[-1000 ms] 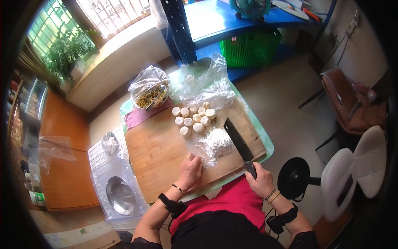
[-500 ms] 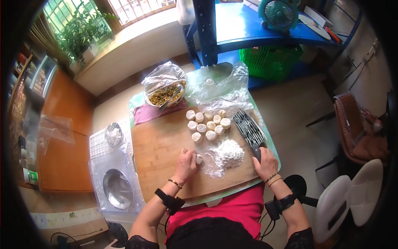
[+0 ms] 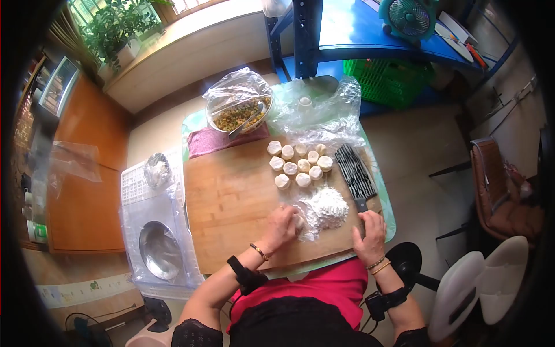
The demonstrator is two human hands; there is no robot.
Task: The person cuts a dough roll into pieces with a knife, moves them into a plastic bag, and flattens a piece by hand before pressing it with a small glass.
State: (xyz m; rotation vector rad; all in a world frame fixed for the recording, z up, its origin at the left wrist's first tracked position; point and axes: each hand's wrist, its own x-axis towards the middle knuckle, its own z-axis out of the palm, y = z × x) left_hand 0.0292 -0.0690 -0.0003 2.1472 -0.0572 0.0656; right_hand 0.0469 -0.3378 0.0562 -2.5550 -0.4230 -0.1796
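Note:
My left hand is closed on a small pale dough piece, low on the wooden board, at the left edge of the flour pile. My right hand is by the handle of the cleaver, whose striped black-and-silver blade lies flat at the board's right side. The fingers are bent near the handle's end; whether they grip it is unclear. Several round dough pieces stand grouped behind the flour.
A bowl of chopped filling with a spoon, partly under plastic film, stands behind the board on a pink cloth. Crumpled plastic lies back right. Left of the board is a plastic-covered metal bowl.
My left hand has moved right with the dough piece, closer to the flour. My right hand has slid back along the cleaver handle, its grip looser. The view has shifted slightly.

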